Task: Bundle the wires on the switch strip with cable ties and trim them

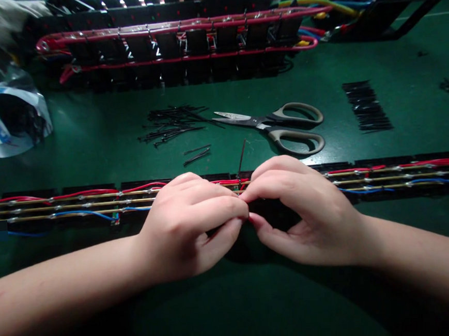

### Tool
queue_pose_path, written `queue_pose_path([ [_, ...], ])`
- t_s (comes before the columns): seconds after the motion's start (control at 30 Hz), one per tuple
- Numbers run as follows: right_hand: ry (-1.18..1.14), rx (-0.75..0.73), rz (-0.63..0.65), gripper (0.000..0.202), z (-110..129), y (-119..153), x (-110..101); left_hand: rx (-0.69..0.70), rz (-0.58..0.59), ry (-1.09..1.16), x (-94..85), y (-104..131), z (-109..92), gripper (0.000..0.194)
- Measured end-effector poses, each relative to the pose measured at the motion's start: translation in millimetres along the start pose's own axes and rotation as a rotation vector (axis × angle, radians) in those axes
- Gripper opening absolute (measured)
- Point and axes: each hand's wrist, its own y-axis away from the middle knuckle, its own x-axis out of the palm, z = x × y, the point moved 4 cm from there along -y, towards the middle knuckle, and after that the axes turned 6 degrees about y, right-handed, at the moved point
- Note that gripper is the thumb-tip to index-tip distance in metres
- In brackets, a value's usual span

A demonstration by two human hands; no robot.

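A long black strip (369,180) with brass-coloured rods and red and blue wires runs across the green table. Over its middle, my left hand (193,217) is closed, thumb and forefinger pinched together. My right hand (301,208) meets it there, its thumb and forefinger tips brought close against the left fingertips. Whatever lies between the fingertips is too small and covered to make out. Just behind them a thin black cable tie (242,156) stands up from the strip, slightly tilted. My fingers hide the part of the strip beneath them.
Beyond the strip lie scissors (257,121), a loose pile of cable ties (174,123), a few separate ties (197,154) and a neat row of them (366,106). An opened plastic bag (39,107) rests at left. A black assembly with red cables (187,41) spans the back.
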Motion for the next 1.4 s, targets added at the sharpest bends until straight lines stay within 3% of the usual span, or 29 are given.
queue_pose_path([
  [0.37, 0.027, 0.021, -0.003, 0.014, 0, 0, 0, 0.031, 0.004, -0.056, 2.3, 4, 1, 0.011],
  [0.93, 0.084, -0.039, -0.056, 0.019, -1, 0, 3, 0.432, 0.024, -0.365, -0.7, 12, -15, 0.012],
  [1.4, 0.111, -0.057, -0.017, 0.028, -2, 2, 2, 0.507, 0.066, -0.41, 0.8, 16, -16, 0.015],
])
